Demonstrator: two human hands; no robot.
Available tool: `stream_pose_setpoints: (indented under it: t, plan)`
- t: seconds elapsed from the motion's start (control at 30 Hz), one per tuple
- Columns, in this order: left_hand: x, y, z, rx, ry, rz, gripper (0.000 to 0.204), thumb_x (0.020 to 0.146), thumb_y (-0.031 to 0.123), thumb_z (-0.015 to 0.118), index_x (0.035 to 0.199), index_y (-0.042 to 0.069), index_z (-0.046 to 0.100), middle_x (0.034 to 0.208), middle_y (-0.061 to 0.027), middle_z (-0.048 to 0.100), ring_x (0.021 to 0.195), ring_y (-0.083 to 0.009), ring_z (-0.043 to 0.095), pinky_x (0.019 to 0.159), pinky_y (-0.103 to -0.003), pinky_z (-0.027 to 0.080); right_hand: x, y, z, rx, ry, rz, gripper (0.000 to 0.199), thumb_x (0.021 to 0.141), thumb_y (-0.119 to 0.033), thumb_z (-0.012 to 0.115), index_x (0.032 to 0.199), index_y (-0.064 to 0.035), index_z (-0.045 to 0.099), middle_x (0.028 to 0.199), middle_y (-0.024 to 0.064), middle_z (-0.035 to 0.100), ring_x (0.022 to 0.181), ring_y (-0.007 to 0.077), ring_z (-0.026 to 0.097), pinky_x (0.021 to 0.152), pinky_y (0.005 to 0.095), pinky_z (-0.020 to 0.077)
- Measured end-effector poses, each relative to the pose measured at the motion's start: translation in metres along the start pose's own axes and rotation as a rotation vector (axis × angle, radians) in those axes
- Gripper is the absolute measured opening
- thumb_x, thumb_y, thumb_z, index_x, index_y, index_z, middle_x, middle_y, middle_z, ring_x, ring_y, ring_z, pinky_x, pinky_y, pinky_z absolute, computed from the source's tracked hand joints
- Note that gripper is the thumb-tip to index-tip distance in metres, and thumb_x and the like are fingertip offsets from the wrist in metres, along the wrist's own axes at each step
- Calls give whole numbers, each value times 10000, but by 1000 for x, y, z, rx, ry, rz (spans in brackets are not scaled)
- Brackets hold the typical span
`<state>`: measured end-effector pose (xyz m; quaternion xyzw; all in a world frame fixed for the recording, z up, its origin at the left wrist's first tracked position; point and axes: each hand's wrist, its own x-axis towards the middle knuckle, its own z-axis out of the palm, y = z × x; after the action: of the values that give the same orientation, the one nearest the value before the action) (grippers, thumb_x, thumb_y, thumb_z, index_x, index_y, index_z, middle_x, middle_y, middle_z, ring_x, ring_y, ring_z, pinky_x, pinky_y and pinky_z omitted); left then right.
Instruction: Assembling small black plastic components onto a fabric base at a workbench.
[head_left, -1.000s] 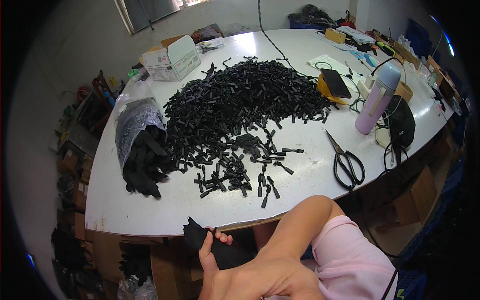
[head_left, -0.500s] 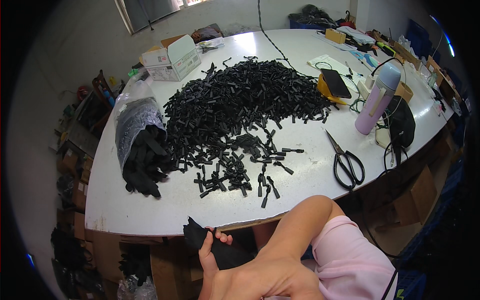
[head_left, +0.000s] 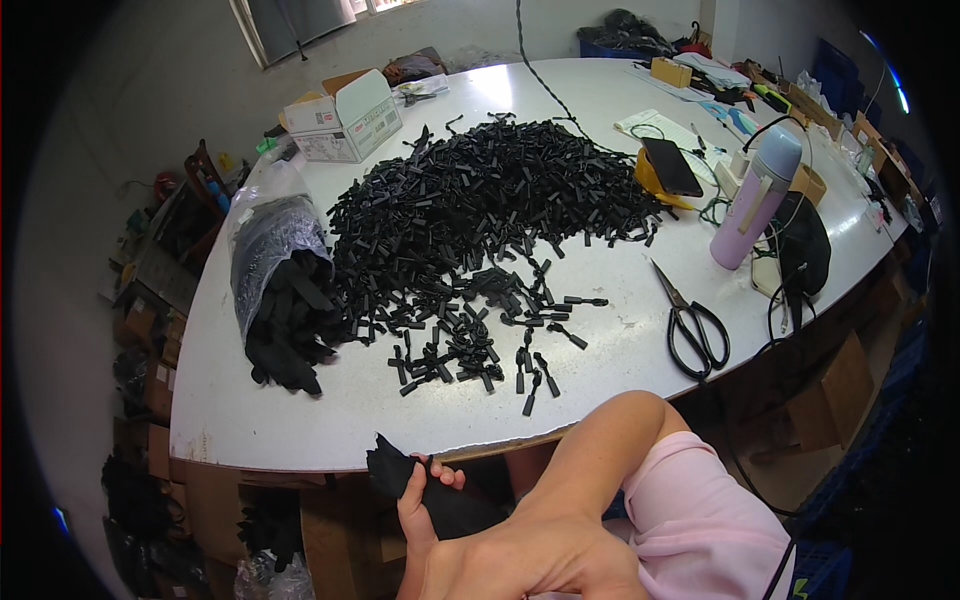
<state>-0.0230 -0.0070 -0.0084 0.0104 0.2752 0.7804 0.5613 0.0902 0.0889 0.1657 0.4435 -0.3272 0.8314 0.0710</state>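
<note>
Below the table's near edge, my left hand (head_left: 418,503) is closed round a piece of black cloth (head_left: 452,508), whose ragged end sticks up past the thumb. My right hand (head_left: 530,555) crosses in front at the bottom, its back toward me. Its fingers are out of sight, so what they touch is hidden. Beyond both hands, a large heap of small black zipper pulls (head_left: 490,190) covers the middle of the table, with a looser scatter (head_left: 460,345) on its near side. Left of the heap, a clear plastic bag (head_left: 275,235) spills black strips (head_left: 290,320).
Black-handled scissors (head_left: 695,335) lie at the right, near a lilac bottle (head_left: 750,210) and a phone (head_left: 670,167) on a yellow stand. A white carton (head_left: 345,125) stands at the back left. A dark cord (head_left: 540,80) hangs over the white table (head_left: 620,360).
</note>
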Motion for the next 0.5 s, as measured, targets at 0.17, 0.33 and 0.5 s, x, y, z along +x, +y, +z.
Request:
stream_pose_setpoints:
  t: [0.17, 0.33, 0.5]
  plan:
    - [0, 0, 1, 7, 12, 2, 85, 845, 154, 458, 903, 96, 475, 745, -40, 468, 700, -155, 478, 751, -329, 445, 2, -6, -4, -61, -31, -44, 678, 740, -430, 566, 1008, 182, 451, 792, 221, 584, 629, 231, 589, 469, 286, 449]
    - [0, 0, 3, 18, 20, 4, 85, 842, 154, 462, 900, 94, 476, 741, -39, 464, 696, -154, 474, 745, -326, 442, 2, -7, -5, -64, -38, -35, 674, 741, -425, 566, 1007, 184, 451, 785, 221, 583, 624, 228, 588, 466, 286, 448]
    - [0, 1, 5, 13, 16, -2, 87, 842, 154, 461, 903, 94, 477, 740, -39, 463, 696, -154, 471, 745, -325, 438, 2, -6, -5, -70, -38, -61, 670, 742, -419, 567, 1007, 185, 450, 787, 222, 583, 626, 227, 588, 468, 285, 449]
